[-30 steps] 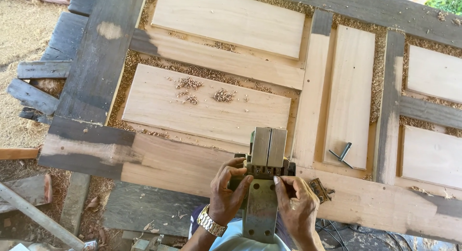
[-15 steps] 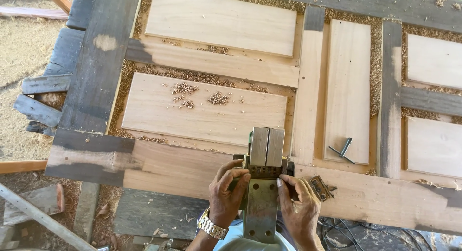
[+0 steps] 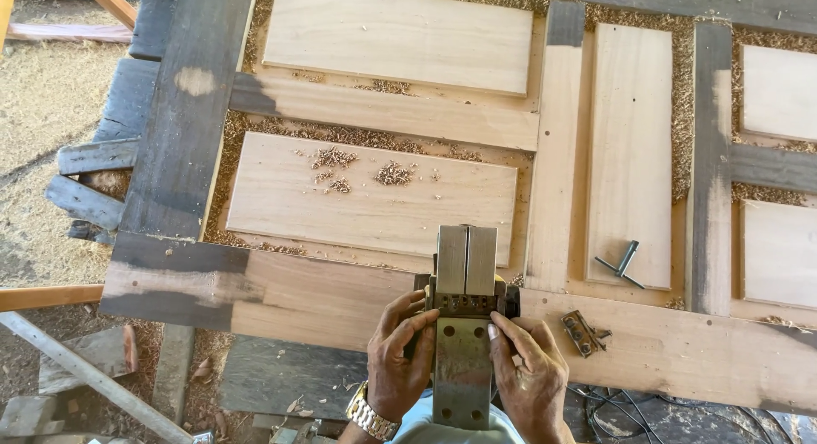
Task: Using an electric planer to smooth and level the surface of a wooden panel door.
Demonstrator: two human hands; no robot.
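The electric planer (image 3: 464, 325) lies upside down on the near rail of the wooden door (image 3: 340, 304), so its metal sole faces us. Our left hand (image 3: 400, 359) and right hand (image 3: 529, 372) clamp its two sides to steady it. We count one T-shaped key (image 3: 622, 264) on a panel and one small metal block (image 3: 580, 333) beside our right hand.

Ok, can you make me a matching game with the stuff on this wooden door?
Things:
1. planer
2. T-wrench
3. shavings
4. metal plate

Places:
A. on the panel above the planer
B. on the rail, right of the right hand
C. between both hands, left hand on one side
D. on the upright panel to the right

Pairs: 1-C, 2-D, 3-A, 4-B
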